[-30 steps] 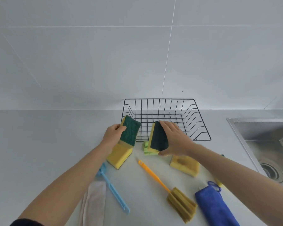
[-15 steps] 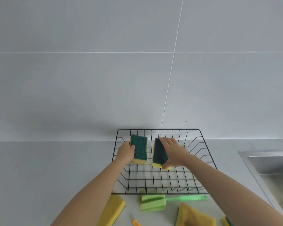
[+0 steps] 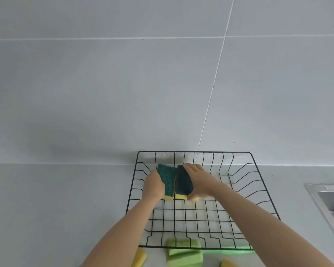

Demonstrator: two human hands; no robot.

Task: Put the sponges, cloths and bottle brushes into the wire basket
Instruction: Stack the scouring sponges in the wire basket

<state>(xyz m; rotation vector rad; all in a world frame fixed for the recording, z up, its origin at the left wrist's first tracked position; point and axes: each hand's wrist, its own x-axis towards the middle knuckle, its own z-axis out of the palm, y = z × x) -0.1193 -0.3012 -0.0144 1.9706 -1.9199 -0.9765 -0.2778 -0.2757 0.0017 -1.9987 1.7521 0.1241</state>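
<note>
A grey worktop (image 3: 56, 209) carries a black wire basket (image 3: 266, 191) against a tiled wall. Inside its far left part, two green-topped yellow sponges stand side by side, touching. The left hand (image 3: 153, 185) has its grip closed around the left sponge (image 3: 167, 181); the right hand (image 3: 200, 180) has its grip closed over the darker right sponge (image 3: 182, 183). A green brush (image 3: 184, 253) lies nearer the person, outside the basket.

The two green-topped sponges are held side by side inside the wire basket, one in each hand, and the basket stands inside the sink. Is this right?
Not quite. The head view shows the wire basket standing on the counter against the wall; the sink is to its right. The rest holds: left hand and right hand each hold one.
</note>
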